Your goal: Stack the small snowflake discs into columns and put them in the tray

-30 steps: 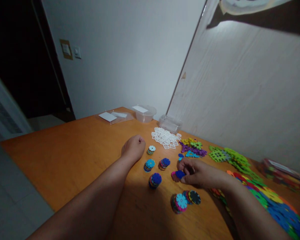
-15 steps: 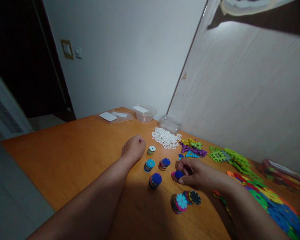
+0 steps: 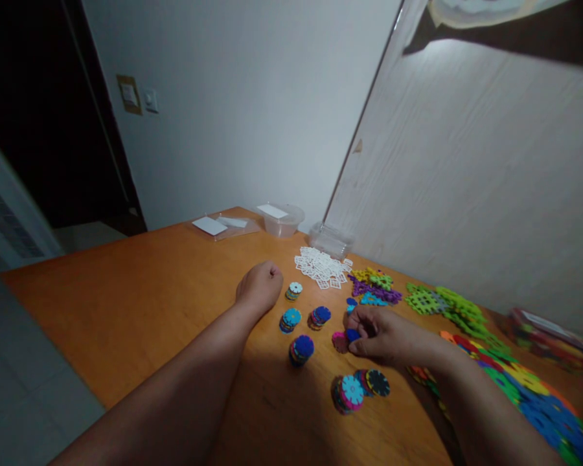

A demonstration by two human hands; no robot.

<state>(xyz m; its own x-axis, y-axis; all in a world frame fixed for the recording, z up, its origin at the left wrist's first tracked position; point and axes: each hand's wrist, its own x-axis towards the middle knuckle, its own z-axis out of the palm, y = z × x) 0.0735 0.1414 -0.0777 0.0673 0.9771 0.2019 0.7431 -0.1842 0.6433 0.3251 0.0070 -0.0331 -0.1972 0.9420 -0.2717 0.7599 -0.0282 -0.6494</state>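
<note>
My right hand (image 3: pixel 375 333) pinches a dark blue notched disc (image 3: pixel 352 335) between thumb and fingers, low over the table. Just left of it, a pink and dark red disc pile (image 3: pixel 340 342) lies on the wood. My left hand (image 3: pixel 261 287) rests on the table as a closed fist, with nothing visible in it. Near that fist stand a white-topped stack of discs (image 3: pixel 295 289) and a light-blue-topped stack (image 3: pixel 290 318). Between my hands are two dark-blue-topped stacks, one farther back (image 3: pixel 321 315) and one nearer (image 3: pixel 302 348). Closer to me are a cyan-topped stack (image 3: pixel 351 391) and a black-topped stack (image 3: pixel 378 383).
White lattice pieces (image 3: pixel 322 266) lie at the back, before clear plastic tubs (image 3: pixel 282 223). Purple and yellow pieces (image 3: pixel 376 288), green lattice pieces (image 3: pixel 459 314) and a multicoloured heap (image 3: pixel 529 398) spread along the right. Clear bags with white labels (image 3: pixel 223 226) lie at the back left.
My right hand has drawn the dark blue disc slightly to the right, uncovering more of the dark red disc beneath. My left hand has stayed in place.
</note>
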